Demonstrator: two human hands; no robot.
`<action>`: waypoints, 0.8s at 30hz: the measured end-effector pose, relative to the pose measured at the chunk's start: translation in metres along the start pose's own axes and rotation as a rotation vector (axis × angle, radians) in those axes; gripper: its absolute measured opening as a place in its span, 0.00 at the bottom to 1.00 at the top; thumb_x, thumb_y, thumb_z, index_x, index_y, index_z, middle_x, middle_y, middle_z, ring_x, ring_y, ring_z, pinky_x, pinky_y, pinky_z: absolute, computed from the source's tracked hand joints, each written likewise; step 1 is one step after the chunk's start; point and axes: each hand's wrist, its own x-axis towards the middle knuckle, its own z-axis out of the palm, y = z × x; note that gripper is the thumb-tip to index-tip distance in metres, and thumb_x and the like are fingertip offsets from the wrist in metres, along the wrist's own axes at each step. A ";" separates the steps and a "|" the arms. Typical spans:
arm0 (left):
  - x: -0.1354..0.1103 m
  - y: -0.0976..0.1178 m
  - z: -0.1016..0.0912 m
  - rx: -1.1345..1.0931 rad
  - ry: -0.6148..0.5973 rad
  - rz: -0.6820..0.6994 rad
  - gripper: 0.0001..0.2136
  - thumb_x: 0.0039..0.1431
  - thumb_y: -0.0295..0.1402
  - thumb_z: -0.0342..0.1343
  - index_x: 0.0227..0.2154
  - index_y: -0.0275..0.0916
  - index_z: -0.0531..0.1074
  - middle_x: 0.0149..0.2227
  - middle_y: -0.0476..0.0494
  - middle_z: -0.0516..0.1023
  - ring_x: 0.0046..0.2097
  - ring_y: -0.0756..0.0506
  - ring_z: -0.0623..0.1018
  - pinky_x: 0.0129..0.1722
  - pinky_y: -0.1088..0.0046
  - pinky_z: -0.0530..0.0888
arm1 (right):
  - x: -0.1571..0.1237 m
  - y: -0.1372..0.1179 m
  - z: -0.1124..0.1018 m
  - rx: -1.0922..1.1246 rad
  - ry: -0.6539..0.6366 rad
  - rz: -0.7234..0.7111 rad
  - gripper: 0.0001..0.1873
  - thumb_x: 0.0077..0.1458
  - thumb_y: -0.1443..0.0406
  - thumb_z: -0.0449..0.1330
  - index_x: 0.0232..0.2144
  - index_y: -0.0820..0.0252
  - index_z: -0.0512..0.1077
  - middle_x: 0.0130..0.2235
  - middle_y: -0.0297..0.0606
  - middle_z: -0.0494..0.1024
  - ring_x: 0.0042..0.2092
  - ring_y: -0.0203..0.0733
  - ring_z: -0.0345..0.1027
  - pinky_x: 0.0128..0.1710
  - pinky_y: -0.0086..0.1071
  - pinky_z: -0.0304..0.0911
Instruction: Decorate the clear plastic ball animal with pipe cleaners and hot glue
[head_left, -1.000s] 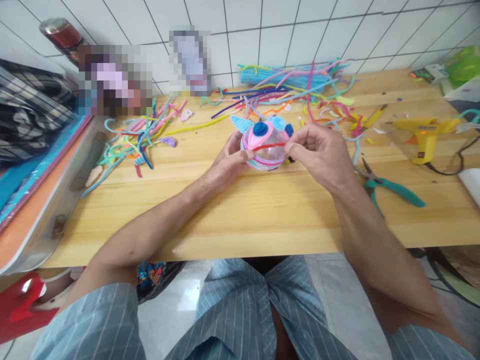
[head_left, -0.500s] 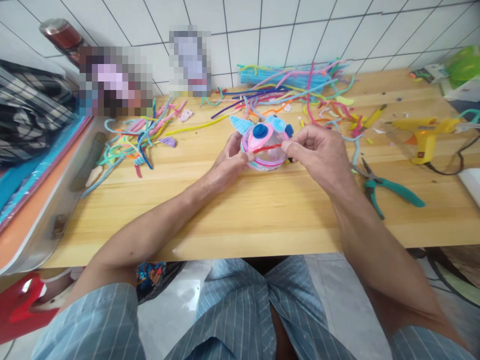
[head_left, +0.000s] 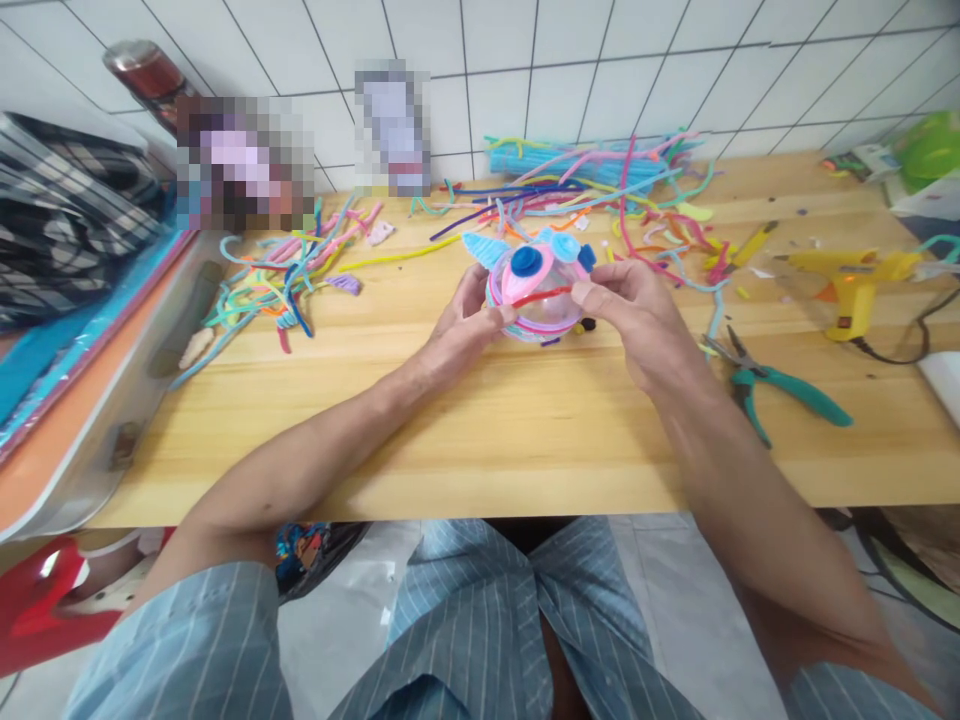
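A clear round plastic ball [head_left: 553, 306] is held just above the tabletop, wrapped with pink, purple and blue pipe cleaners. It carries dark blue round eye pieces [head_left: 526, 262] and a light blue pointed fin [head_left: 484, 248]. Across its front lies a short red pipe cleaner [head_left: 541, 294]. My left hand [head_left: 472, 318] grips the ball's left side, its thumb by the red strip's left end. At the right, my right hand [head_left: 626, 300] is closed with the thumb pressing the strip's right end; its other fingertips are partly hidden behind the ball.
Loose pipe cleaners [head_left: 289, 275] lie in a tangle at left, and a light blue bundle [head_left: 540, 158] rests by the tiled wall. Green-handled pliers [head_left: 802, 393] and a yellow glue gun [head_left: 851, 285] lie at right. A plastic bin [head_left: 142, 400] borders the left side.
The view has shifted slightly, so everything sits a little further right. My right hand has settled closer around the ball's right side; both hands keep their hold.
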 end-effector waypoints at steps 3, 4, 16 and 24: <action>-0.001 0.002 0.002 0.009 0.006 0.023 0.40 0.53 0.54 0.77 0.68 0.53 0.75 0.75 0.41 0.78 0.81 0.25 0.68 0.77 0.44 0.73 | -0.001 -0.014 0.008 0.280 -0.002 0.224 0.31 0.52 0.39 0.81 0.48 0.44 0.78 0.51 0.36 0.87 0.51 0.50 0.84 0.47 0.45 0.82; -0.001 0.002 0.002 0.007 0.006 0.032 0.40 0.53 0.54 0.77 0.68 0.53 0.75 0.75 0.41 0.77 0.82 0.25 0.67 0.78 0.44 0.73 | -0.002 -0.021 0.011 0.353 -0.045 0.267 0.32 0.50 0.38 0.81 0.49 0.43 0.78 0.53 0.36 0.87 0.52 0.51 0.84 0.47 0.45 0.82; 0.000 -0.001 0.002 -0.080 -0.080 0.013 0.39 0.54 0.52 0.77 0.68 0.51 0.74 0.76 0.39 0.77 0.80 0.24 0.71 0.78 0.41 0.72 | 0.000 -0.041 0.013 0.291 -0.202 0.215 0.30 0.57 0.33 0.71 0.50 0.41 0.80 0.52 0.39 0.90 0.50 0.55 0.87 0.42 0.47 0.83; -0.001 0.005 0.007 -0.160 -0.096 -0.060 0.35 0.50 0.48 0.78 0.61 0.51 0.75 0.74 0.43 0.79 0.82 0.20 0.67 0.76 0.36 0.73 | 0.003 -0.026 0.014 0.261 -0.171 0.191 0.30 0.55 0.34 0.73 0.49 0.42 0.80 0.49 0.40 0.91 0.48 0.54 0.86 0.41 0.44 0.79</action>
